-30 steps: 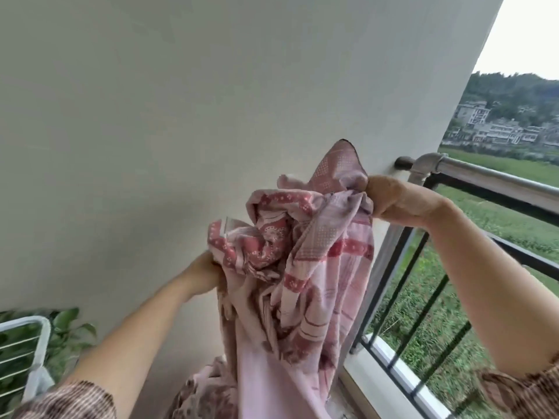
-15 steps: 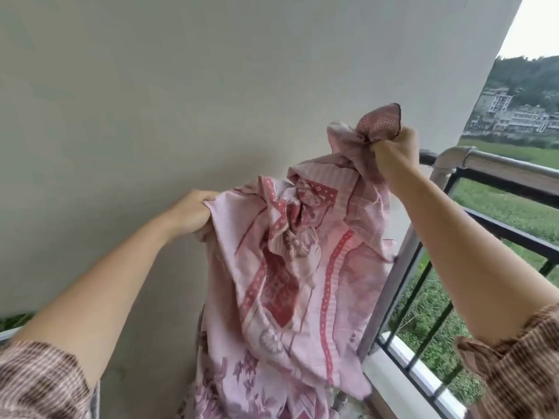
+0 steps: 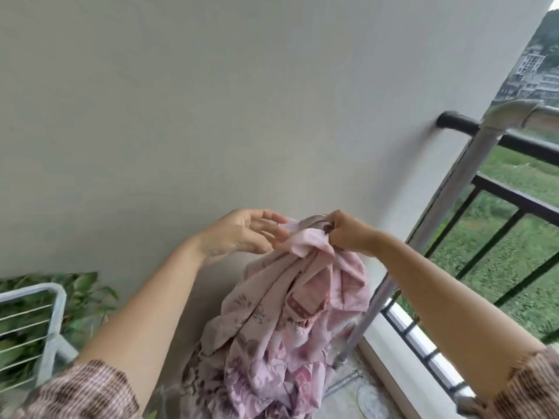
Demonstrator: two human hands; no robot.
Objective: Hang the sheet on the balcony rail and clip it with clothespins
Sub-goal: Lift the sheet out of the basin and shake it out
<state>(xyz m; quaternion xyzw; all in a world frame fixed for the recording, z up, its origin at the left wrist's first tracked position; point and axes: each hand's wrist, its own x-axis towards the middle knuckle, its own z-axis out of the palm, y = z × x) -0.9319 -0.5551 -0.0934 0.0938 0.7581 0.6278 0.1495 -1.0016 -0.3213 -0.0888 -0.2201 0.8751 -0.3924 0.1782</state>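
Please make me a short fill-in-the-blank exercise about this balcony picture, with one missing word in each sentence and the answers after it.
1. The pink sheet hangs from the ___ hand, which grips its bunched top.
2. The sheet is not yet over the grey rail, which stands to the ___ of both hands.
3. Behind the hands is a plain white ___.

Missing words: right; right; wall
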